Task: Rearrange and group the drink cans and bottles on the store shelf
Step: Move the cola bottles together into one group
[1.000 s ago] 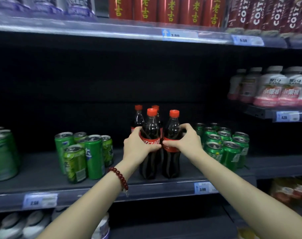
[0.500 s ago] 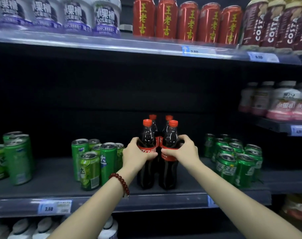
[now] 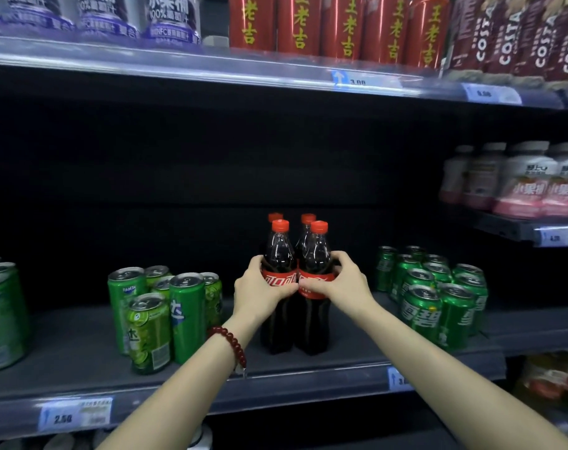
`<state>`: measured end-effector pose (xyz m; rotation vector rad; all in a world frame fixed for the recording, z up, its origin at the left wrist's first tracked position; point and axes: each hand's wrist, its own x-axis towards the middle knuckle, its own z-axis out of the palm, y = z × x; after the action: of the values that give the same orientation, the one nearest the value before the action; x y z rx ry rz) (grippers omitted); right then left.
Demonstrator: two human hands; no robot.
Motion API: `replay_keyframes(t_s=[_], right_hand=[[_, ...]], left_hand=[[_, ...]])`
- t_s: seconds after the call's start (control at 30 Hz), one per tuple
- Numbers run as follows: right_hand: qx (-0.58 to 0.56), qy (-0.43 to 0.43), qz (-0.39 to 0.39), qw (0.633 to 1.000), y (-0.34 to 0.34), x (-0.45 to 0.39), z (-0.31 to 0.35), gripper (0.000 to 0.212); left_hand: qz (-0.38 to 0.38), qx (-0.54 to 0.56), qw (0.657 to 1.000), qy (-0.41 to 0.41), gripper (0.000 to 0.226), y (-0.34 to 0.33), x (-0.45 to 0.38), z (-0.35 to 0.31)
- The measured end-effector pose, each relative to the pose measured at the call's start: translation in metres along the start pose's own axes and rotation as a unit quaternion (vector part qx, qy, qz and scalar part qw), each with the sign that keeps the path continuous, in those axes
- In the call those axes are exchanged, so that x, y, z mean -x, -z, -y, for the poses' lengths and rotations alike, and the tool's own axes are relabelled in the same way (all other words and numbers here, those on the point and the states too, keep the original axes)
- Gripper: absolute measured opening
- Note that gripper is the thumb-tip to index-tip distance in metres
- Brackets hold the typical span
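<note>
Several dark cola bottles [image 3: 281,254] with red caps stand upright in a tight cluster on the grey middle shelf [image 3: 81,355]. My left hand [image 3: 259,289] wraps around the front-left bottle at its red label. My right hand [image 3: 337,284] grips the front-right bottle [image 3: 318,254] at the same height, and my thumbs nearly meet in front. Tall green cans [image 3: 165,313] stand in a loose group to the left. Shorter green cans [image 3: 435,297] are packed together to the right.
More green cans [image 3: 0,313] sit at the far left edge. The upper shelf holds purple-labelled bottles [image 3: 114,17], red cans [image 3: 337,24] and brown coffee bottles [image 3: 516,34]. Pink-labelled white bottles [image 3: 519,183] stand on a right-hand shelf. Price tags [image 3: 75,414] line the shelf edge.
The cola bottles have been pressed closer together into a tighter cluster between my hands. The view has shifted, so the shelf contents sit further right and lower in frame.
</note>
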<state>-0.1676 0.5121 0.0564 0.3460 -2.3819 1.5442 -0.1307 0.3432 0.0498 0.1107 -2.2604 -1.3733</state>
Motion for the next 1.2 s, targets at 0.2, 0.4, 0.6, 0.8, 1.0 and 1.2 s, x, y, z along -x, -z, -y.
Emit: replay_keyframes(t_s=[0.2,0.4,0.6,0.8,1.0,1.2], right_hand=[[0.033,-0.029,0.042,0.998,0.0,0.006,-0.006,0.067],[0.096,-0.069,0.108,0.987,0.012,0.024,-0.008,0.073],[0.199,-0.093,0.172,0.96,0.029,0.061,-0.007,0.062],[0.273,-0.091,0.245,0.926,0.049,0.084,-0.012,0.047],[0.293,-0.095,0.255,0.917,0.075,0.092,-0.027,0.045],[0.266,-0.115,0.265,0.92,0.102,0.091,-0.058,0.034]], left_hand=[[0.033,-0.043,0.998,-0.02,0.067,0.007,0.003,0.0],[0.076,-0.165,0.983,-0.033,0.066,0.024,0.021,0.004],[0.106,-0.293,0.949,-0.036,0.044,0.026,0.051,0.004],[0.174,-0.316,0.931,-0.061,0.017,0.0,0.08,-0.011],[0.238,-0.311,0.916,-0.089,0.022,-0.036,0.093,-0.024],[0.261,-0.32,0.905,-0.102,0.023,-0.077,0.099,-0.033]])
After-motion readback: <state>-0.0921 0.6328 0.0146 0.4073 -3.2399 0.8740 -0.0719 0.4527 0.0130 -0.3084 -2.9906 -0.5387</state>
